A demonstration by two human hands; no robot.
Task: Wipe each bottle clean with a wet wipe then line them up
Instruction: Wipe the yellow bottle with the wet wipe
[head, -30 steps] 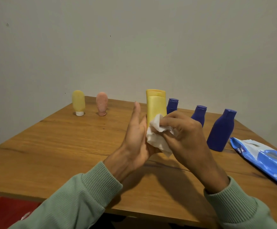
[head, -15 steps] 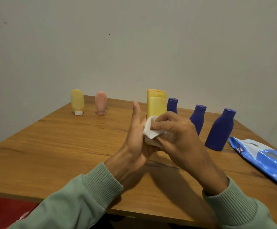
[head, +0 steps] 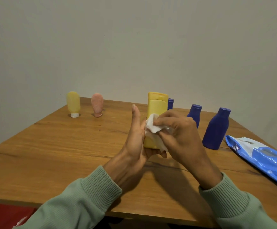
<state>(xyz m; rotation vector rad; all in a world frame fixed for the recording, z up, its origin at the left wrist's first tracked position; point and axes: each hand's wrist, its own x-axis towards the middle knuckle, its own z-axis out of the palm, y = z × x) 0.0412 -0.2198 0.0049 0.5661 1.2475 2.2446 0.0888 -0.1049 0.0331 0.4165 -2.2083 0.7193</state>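
My left hand [head: 134, 142] holds a tall yellow bottle [head: 156, 106] upright above the table, fingers curled under its base and thumb pointing up. Against the bottle's front, my right hand [head: 180, 134] pinches a crumpled white wet wipe [head: 151, 126]. Behind and to the right stand three dark blue bottles: a small one [head: 170, 104] partly hidden by the yellow bottle, a middle one [head: 194, 114] and a larger one [head: 216, 129]. At the back left a small yellow bottle [head: 73, 103] and a pink bottle [head: 97, 104] stand on their caps.
A blue pack of wet wipes [head: 263, 157] lies at the right edge of the wooden table [head: 68, 146]. A plain wall runs close behind the table. Something red [head: 2, 215] sits below the table's front left edge.
My right hand has slid the wipe a little up and to the left over the yellow bottle. My left hand and the bottle have hardly moved.
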